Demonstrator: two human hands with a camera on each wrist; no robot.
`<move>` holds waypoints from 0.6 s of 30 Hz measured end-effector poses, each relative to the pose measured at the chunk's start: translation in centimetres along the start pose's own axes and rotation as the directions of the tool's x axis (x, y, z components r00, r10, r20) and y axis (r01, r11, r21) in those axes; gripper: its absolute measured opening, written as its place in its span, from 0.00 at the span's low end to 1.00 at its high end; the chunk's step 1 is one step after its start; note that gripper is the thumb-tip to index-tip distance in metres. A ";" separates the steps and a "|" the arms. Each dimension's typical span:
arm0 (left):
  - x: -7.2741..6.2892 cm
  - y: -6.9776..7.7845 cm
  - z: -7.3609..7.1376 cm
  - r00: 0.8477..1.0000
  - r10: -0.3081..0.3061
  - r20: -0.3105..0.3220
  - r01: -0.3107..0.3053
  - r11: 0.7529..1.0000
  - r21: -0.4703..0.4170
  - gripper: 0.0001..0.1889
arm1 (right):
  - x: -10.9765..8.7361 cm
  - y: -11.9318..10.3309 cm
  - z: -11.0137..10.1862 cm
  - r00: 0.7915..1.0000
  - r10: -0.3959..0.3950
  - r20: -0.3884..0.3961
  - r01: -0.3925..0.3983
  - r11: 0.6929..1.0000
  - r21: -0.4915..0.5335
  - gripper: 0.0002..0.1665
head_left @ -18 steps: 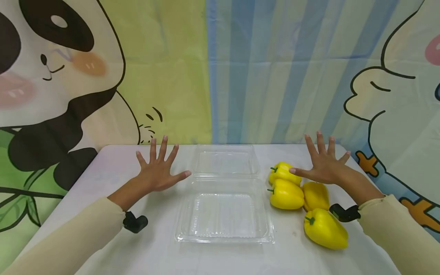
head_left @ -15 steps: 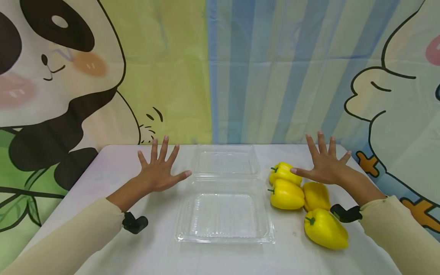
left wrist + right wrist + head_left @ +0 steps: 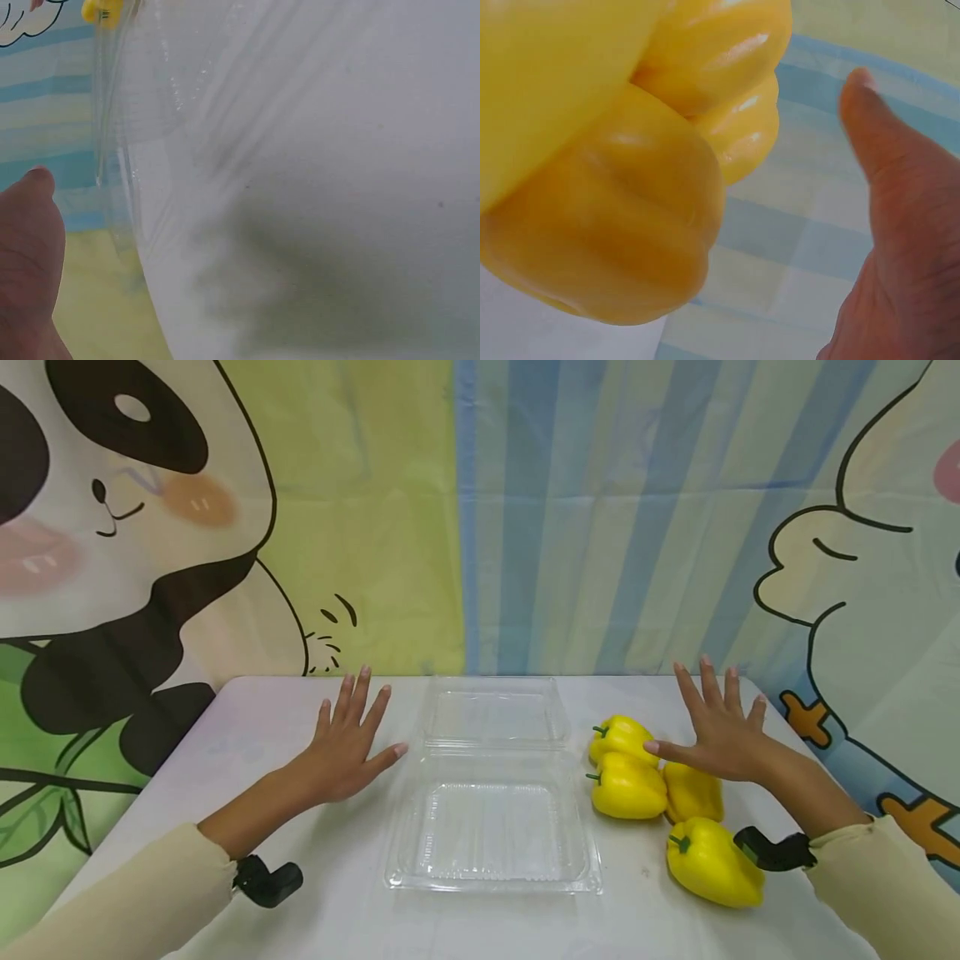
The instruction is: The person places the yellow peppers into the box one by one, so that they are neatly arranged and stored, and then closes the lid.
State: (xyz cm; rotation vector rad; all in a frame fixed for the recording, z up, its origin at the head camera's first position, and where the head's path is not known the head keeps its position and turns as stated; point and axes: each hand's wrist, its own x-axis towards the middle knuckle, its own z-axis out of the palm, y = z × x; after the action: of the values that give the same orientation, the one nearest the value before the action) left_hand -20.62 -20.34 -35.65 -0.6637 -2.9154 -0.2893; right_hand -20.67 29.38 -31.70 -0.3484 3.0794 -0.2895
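Note:
My left hand [image 3: 339, 762] hovers with spread fingers left of a clear plastic clamshell container [image 3: 493, 887], holding nothing. That container lies with its lid [image 3: 495, 717] folded back toward the far edge. On the right, my right hand [image 3: 723, 739] is held out over the far peppers, fingers spread and nothing in them. Several yellow bell peppers sit beside the container: one at the back [image 3: 619, 733], one just in front [image 3: 628, 787], one partly under the right hand [image 3: 693, 795], and a nearer one [image 3: 712, 864]. The right wrist view shows the thumb [image 3: 900, 165] apart from the peppers.
Everything lies on a white table [image 3: 315, 893]. Behind it hangs a printed curtain [image 3: 555, 527] with a panda and stripes, close to the table's far edge. Each wrist carries a small black camera mount [image 3: 266, 881].
Both hands have shifted slightly: the left forearm has moved a little left and down, and the right hand a little right and down. The container and peppers have stayed put.

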 end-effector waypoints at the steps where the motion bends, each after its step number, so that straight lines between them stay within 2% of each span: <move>1: -0.2 0.1 0.1 1.000 0.004 -0.007 -0.004 1.000 -0.019 0.46 | -0.1 0.0 0.1 1.000 -0.008 0.001 0.008 1.000 0.020 0.75; 4: -0.8 0.4 0.6 1.000 0.008 -0.013 -0.009 0.998 -0.062 0.47 | -0.5 -0.1 0.3 0.999 -0.035 -0.001 0.035 0.996 0.085 0.77; 9: -1.9 1.3 1.4 1.000 -0.001 0.011 0.003 0.978 -0.209 0.47 | -1.2 -0.4 0.5 0.997 -0.081 0.012 0.077 0.974 0.215 0.75; 13: -2.6 2.1 1.7 1.000 -0.002 0.018 0.006 0.965 -0.262 0.45 | -1.9 -0.5 0.6 0.993 -0.119 0.016 0.110 0.951 0.288 0.68; 18: -3.5 2.7 1.9 1.000 0.016 0.019 -0.010 0.957 -0.290 0.44 | -2.4 -0.1 1.0 0.985 -0.172 0.022 0.157 0.938 0.310 0.56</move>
State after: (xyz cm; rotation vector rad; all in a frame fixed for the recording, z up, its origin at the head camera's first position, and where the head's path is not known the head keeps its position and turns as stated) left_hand -16.48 -19.02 -37.68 -0.7269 -2.9138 -0.7231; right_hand -18.24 29.61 -32.66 -0.5876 2.8945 -0.7434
